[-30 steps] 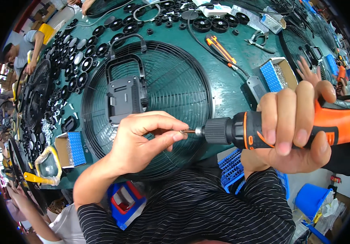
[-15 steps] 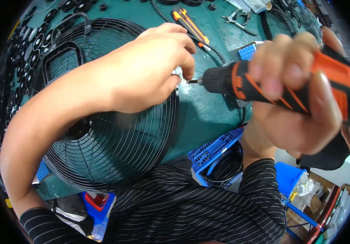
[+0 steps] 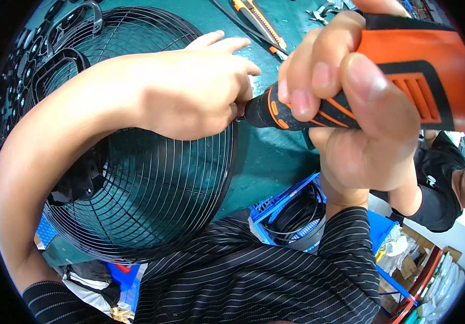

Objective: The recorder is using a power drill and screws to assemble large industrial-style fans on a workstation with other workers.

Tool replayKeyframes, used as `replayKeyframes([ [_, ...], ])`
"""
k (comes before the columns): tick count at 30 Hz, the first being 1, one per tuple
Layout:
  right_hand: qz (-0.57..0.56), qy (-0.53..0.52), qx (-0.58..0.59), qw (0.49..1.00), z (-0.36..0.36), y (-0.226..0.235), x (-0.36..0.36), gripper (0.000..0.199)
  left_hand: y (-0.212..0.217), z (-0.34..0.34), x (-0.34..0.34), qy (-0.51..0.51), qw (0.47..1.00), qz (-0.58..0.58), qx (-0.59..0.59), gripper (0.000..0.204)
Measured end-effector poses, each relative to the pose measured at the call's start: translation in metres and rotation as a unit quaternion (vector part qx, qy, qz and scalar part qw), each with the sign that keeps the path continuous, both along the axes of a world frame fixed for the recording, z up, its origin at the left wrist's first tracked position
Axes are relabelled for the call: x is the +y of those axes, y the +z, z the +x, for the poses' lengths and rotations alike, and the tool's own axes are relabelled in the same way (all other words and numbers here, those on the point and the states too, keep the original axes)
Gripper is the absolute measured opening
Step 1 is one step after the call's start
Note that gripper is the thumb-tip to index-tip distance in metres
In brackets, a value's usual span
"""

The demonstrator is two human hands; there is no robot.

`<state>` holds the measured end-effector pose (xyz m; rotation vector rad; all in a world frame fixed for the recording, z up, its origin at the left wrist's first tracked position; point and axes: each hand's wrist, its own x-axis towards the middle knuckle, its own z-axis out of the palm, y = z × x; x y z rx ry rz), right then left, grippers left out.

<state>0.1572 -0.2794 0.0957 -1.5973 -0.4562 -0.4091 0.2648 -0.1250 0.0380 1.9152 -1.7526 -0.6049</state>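
Note:
My right hand [image 3: 362,102] is wrapped round the body of an orange and black power drill [image 3: 421,70], held level with its black chuck pointing left. The chuck end meets the rim of a round black wire fan guard [image 3: 189,183], right beside the fingertips of my left hand [image 3: 205,92]. That hand reaches over the guard from the left. Its thumb and a finger are pinched at the rim, while other fingers stretch out; what they pinch is hidden. The drill's bit cannot be seen. Under my left forearm sits a dark motor part [image 3: 78,183] behind the wires.
An orange and black utility knife [image 3: 259,21] lies beyond my hands on the green table [image 3: 259,156], with pliers [image 3: 329,9] farther right. Many round black parts [image 3: 22,81] line the left. A blue crate [image 3: 265,221] of cables stands below. A person in black [image 3: 443,183] is at right.
The drill has moved left and its chuck now reaches my left fingertips at the guard's rim. Some left fingers have stretched out. The view has shifted, bringing more of the other person in.

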Motion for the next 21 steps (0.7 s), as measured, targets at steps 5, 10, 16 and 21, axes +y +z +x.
replayKeyframes([
  [5, -0.017, 0.005, 0.016, 1.0, 0.003, 0.004, 0.008, 0.05, -0.01, -0.001, 0.0, 0.0, 0.997, -0.055, -0.06, 0.03],
  [10, -0.036, 0.005, 0.03, 0.999, 0.002, 0.005, 0.016, 0.05, -0.006, 0.003, 0.0, -0.036, 0.992, -0.077, -0.09, 0.025],
  [16, -0.03, -0.055, 0.046, 0.997, -0.006, -0.002, 0.016, 0.047, 0.013, 0.007, -0.002, -0.058, 0.993, 0.106, -0.016, 0.019],
  [21, -0.034, 0.019, 0.042, 0.998, -0.008, -0.003, 0.01, 0.045, 0.018, 0.004, -0.001, -0.04, 0.996, 0.075, 0.008, 0.015],
])
